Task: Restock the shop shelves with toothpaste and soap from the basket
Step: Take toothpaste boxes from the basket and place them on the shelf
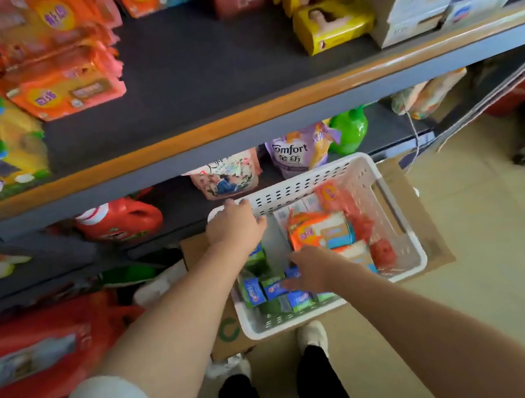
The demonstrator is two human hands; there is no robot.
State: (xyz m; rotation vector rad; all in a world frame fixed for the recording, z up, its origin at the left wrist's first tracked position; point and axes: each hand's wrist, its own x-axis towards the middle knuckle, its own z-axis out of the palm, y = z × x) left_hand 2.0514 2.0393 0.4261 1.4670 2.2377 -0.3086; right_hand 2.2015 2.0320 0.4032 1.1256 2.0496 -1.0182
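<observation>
A white perforated basket (400, 221) sits on a flattened cardboard box on the floor below the shelves. It holds several small green-and-blue soap packs (271, 289) at its near left. Orange and red packs (320, 230) fill its right half. My left hand (234, 226) grips the basket's far left rim, fingers curled over the edge. Inside the basket, my right hand (311, 269) reaches down onto the soap packs with its fingers spread; whether it holds one is hidden. The dark upper shelf (199, 80) has a wide bare stretch in its middle.
Orange soap multipacks (61, 86) are stacked at the shelf's left and yellow boxes (332, 20) at its right. On the lower shelf stand a red detergent bottle (119, 221), a Comfort pouch (298, 152) and a green bottle (348, 130). My feet are just behind the basket.
</observation>
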